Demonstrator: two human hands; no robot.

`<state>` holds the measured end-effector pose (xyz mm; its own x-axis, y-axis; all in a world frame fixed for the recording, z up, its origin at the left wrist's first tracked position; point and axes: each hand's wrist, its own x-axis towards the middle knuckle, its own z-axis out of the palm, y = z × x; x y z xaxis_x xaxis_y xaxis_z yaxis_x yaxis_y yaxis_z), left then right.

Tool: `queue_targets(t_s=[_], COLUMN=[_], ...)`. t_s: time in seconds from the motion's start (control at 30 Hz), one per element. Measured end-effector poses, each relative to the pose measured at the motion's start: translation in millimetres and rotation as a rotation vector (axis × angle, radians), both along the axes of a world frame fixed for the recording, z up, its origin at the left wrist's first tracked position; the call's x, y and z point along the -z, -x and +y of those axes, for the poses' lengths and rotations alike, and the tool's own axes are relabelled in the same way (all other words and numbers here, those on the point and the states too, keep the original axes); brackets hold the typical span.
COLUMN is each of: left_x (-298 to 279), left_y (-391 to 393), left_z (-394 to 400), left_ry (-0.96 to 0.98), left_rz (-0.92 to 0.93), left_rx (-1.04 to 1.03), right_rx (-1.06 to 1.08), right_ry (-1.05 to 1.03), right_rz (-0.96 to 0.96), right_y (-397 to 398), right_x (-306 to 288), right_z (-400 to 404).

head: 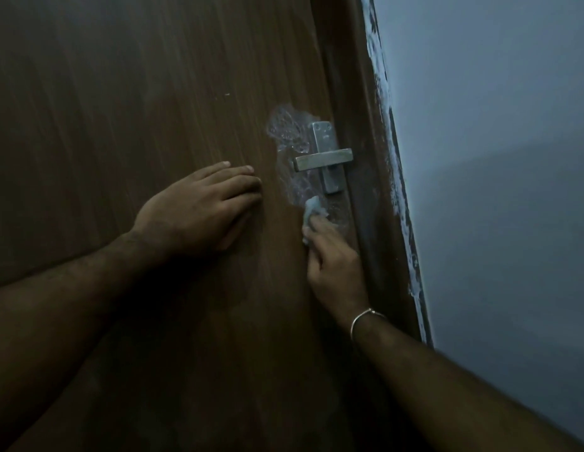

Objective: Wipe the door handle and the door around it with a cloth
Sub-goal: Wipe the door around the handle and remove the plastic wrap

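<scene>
The brown wood-grain door (153,93) fills most of the view, its surface dull and streaked, with a wet, foamy smear (285,132) glistening to the left of the lock plate and trailing down past it. The left hand (202,203) lies flat on the panel with fingers straight and spread a little, holding nothing; I judge it is there to brace the door so it does not swing under the rubbing. The right hand (333,259) reaches up from below the lock, fingers pressing a small pale cloth (311,212) against the wood just under the plate (whether they curl round it or only push it flat is hard to tell in this light). It works low, probably following the smear down. The metal door handle (323,159), a square lever on a narrow upright plate, sits just above the cloth, apart from both hands. A thin bangle (362,319) circles the right wrist. To the right runs the dark door frame (375,190), its edge flecked with white paint, then a plain grey-blue wall (496,158). The room is dim.
</scene>
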<state>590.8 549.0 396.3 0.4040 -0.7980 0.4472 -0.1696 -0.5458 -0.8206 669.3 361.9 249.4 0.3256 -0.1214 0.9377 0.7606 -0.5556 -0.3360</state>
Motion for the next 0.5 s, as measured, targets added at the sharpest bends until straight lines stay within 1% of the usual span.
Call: queue_targets(t_s=[0.07, 0.1, 0.2, 0.23, 0.33, 0.43, 0.5], left_x=[0, 1, 1, 1, 1, 1, 0], left_y=[0, 0, -3, -4, -6, -5, -4], left_z=[1, 1, 1, 2, 4, 2, 2], left_ry=[0.000, 0.002, 0.000, -0.003, -0.004, -0.003, -0.007], left_rz=[-0.010, -0.012, -0.007, -0.009, -0.024, -0.017, -0.012], left_rx=[0.003, 0.005, 0.006, 0.007, 0.010, 0.009, 0.010], right_rx=[0.005, 0.024, 0.067, 0.083, 0.099, 0.098, 0.106], right_ry=[0.106, 0.102, -0.143, -0.153, -0.027, -0.163, -0.125], right_rz=[-0.083, -0.087, 0.052, 0.052, -0.013, 0.071, 0.066], right_y=[-2, -7, -18, -17, -17, -22, -18], right_x=[9, 8, -4, -7, -2, -12, -15], right_z=[-5, -15, -30, -28, -24, -30, -25])
